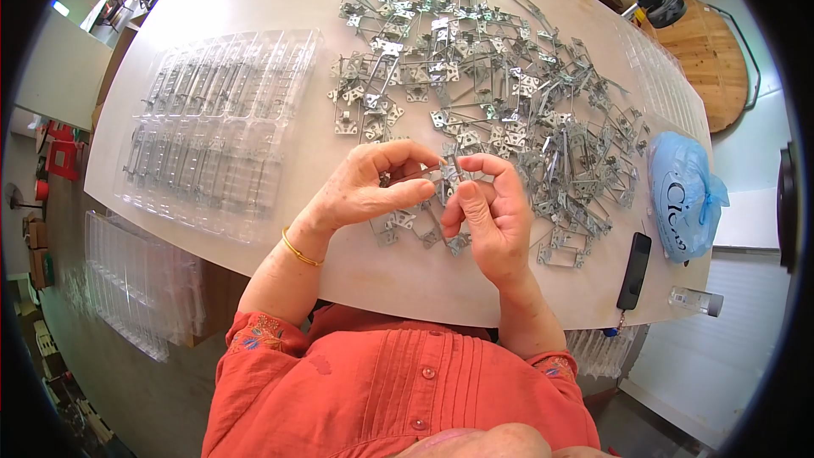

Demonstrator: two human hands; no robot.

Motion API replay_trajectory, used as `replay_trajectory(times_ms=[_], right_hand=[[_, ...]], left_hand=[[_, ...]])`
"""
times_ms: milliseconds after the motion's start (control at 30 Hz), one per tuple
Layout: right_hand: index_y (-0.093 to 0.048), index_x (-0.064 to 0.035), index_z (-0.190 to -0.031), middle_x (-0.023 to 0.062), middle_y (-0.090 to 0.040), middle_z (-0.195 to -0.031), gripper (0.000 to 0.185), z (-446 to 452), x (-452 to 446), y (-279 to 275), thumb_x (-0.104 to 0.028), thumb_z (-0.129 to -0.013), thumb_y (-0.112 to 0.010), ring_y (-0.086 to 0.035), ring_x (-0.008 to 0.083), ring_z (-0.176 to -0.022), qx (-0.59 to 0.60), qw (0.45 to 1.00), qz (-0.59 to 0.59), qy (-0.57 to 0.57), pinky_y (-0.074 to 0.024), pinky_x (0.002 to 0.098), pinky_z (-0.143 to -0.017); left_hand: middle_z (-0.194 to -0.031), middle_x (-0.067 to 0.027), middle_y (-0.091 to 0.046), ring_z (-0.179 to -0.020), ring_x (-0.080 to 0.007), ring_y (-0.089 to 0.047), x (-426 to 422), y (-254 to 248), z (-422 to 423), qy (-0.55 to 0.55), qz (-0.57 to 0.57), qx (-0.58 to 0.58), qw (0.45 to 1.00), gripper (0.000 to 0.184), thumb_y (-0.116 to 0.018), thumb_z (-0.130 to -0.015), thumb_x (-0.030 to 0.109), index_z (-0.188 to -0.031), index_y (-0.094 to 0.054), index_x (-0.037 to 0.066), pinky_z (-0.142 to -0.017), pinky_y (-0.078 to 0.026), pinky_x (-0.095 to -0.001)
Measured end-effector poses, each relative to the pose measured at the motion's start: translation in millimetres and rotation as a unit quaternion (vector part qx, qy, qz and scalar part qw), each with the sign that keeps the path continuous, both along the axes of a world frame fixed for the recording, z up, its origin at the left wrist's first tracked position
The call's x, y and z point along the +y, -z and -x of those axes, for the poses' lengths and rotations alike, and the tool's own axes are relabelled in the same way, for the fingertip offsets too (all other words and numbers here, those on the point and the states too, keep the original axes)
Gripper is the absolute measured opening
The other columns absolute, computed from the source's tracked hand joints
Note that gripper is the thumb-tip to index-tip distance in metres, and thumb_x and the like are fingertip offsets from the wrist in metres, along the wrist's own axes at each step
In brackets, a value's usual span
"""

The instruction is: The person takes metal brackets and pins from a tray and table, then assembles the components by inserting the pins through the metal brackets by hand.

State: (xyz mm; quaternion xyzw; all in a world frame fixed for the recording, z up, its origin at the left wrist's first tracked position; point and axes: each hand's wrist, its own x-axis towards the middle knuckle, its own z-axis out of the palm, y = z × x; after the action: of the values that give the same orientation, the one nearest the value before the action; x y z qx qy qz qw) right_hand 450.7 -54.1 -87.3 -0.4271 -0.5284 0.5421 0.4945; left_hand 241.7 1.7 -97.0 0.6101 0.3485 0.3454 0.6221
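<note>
Both hands meet over the near edge of a pile of silvery metal parts (526, 76). Between them is a small metal bracket (449, 176) with a thin rod. My left hand (377, 182), with a gold bangle above its wrist, is closed on the rod side, fingers and thumb toward the bracket. My right hand (487, 208) pinches the bracket's other side between thumb and curled fingers. Loose parts of the same kind lie right under and beyond both hands.
Clear plastic trays (216, 131) holding rows of metal parts lie at the left. At the right are a blue plastic bag (681, 195), a black phone (634, 271) and a clear bottle (695, 301). Another clear tray (657, 76) lies at the far right.
</note>
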Motion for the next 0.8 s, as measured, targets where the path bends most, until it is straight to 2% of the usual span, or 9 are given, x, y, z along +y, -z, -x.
replay_trajectory(times_ms=[333, 533, 633, 700, 733, 800], right_hand=[[-0.055, -0.0032, -0.122, 0.0028, -0.064, -0.069, 0.027, -4.3, 3.7, 2.1, -0.025, -0.105, -0.057, -0.059, 0.0065, -0.058, -0.017, 1.0, 0.02, -0.005, -0.0472, 0.0221, -0.051], [-0.063, -0.0046, -0.112, 0.0024, -0.065, -0.067, 0.015, -3.3, 5.3, 6.7, -0.015, -0.102, -0.061, -0.058, 0.0056, -0.056, -0.083, 0.995, -0.036, 0.026, -0.0455, 0.0229, -0.051], [-0.067, -0.0054, -0.108, 0.0027, -0.064, -0.073, 0.011, -1.0, 7.5, 6.4, -0.01, -0.099, -0.065, -0.058, 0.0068, -0.06, -0.114, 0.989, -0.069, 0.067, -0.0469, 0.0233, -0.054], [-0.068, -0.0059, -0.105, 0.0051, -0.063, -0.086, 0.009, -4.2, 12.2, 3.6, -0.007, -0.096, -0.068, -0.059, 0.0103, -0.071, -0.248, 0.942, -0.208, 0.089, -0.0492, 0.025, -0.062], [-0.068, -0.0059, -0.105, 0.0051, -0.063, -0.086, 0.009, -4.1, 12.9, 4.2, -0.007, -0.096, -0.068, -0.059, 0.0103, -0.071, -0.248, 0.942, -0.208, 0.089, -0.0492, 0.025, -0.062], [-0.069, -0.0051, -0.102, 0.0076, -0.061, -0.096, 0.009, -4.0, 13.6, 5.8, -0.005, -0.094, -0.07, -0.058, 0.0139, -0.083, -0.234, 0.942, -0.217, 0.107, -0.05, 0.027, -0.069]], left_hand=[[-0.069, 0.0049, -0.051, -0.062, -0.0047, -0.044, -1.1, -2.1, -3.8, 0.011, -0.077, 0.047, 0.996, 0.032, -0.077, -0.084, 0.015, -0.112, -0.069, 0.001, -0.056, -0.036, -0.0235], [-0.067, 0.0006, -0.052, -0.06, -0.0067, -0.046, -3.5, 0.2, -9.8, -0.019, -0.184, 0.079, 0.98, 0.034, -0.078, -0.079, 0.014, -0.11, -0.069, 0.001, -0.054, -0.038, -0.025], [-0.067, -0.0005, -0.053, -0.059, -0.0081, -0.047, -3.4, 0.0, -9.1, -0.029, -0.199, 0.106, 0.974, 0.034, -0.078, -0.078, 0.013, -0.109, -0.07, 0.002, -0.054, -0.039, -0.0257], [-0.067, -0.0006, -0.053, -0.059, -0.0085, -0.047, -3.6, 1.7, -9.9, -0.033, -0.2, 0.111, 0.973, 0.034, -0.078, -0.078, 0.013, -0.109, -0.07, 0.002, -0.054, -0.039, -0.026], [-0.067, -0.0008, -0.052, -0.059, -0.009, -0.047, -3.8, 2.4, -10.4, -0.036, -0.202, 0.115, 0.972, 0.033, -0.078, -0.078, 0.013, -0.108, -0.07, 0.003, -0.054, -0.039, -0.0262], [-0.067, -0.0008, -0.053, -0.059, -0.009, -0.047, -4.1, 1.7, -11.4, -0.033, -0.211, 0.119, 0.97, 0.034, -0.078, -0.077, 0.013, -0.109, -0.07, 0.003, -0.054, -0.04, -0.0266]])
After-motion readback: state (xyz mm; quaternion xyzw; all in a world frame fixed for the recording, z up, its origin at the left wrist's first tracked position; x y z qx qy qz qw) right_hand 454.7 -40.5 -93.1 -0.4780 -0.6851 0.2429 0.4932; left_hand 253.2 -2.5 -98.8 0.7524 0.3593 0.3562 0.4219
